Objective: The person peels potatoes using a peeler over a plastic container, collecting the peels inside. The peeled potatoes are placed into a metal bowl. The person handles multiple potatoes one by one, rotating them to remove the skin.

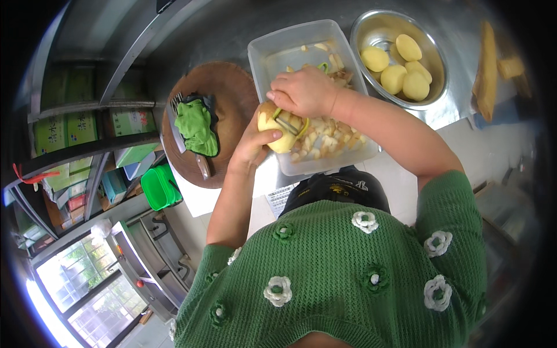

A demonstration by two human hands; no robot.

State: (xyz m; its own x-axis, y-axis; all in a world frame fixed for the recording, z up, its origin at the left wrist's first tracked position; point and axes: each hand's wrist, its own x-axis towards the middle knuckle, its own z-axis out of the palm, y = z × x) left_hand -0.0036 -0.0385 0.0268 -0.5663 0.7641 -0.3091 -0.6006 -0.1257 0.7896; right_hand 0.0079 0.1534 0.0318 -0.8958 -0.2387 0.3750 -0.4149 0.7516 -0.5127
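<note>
A partly peeled potato [277, 140] is gripped in my left hand [253, 141], its upper end still brown with skin. My right hand [304, 92] holds a peeler with a yellow-green frame [304, 128], whose metal blade lies against the potato. Both hands are over the left side of a clear plastic tub [300, 37] with potato peelings [324, 141] in it. Part of another green item shows behind my right hand. Several peeled potatoes [393, 79] lie in a steel bowl [439, 56] to the right of the tub.
Left of the tub, a round wooden chopping board [233, 95] bears a green cloth [196, 126] and a cleaver [203, 167]. They stand on a metal worktop [204, 39]. A green bucket [159, 187] is below at the left, near shelves with boxes [80, 128].
</note>
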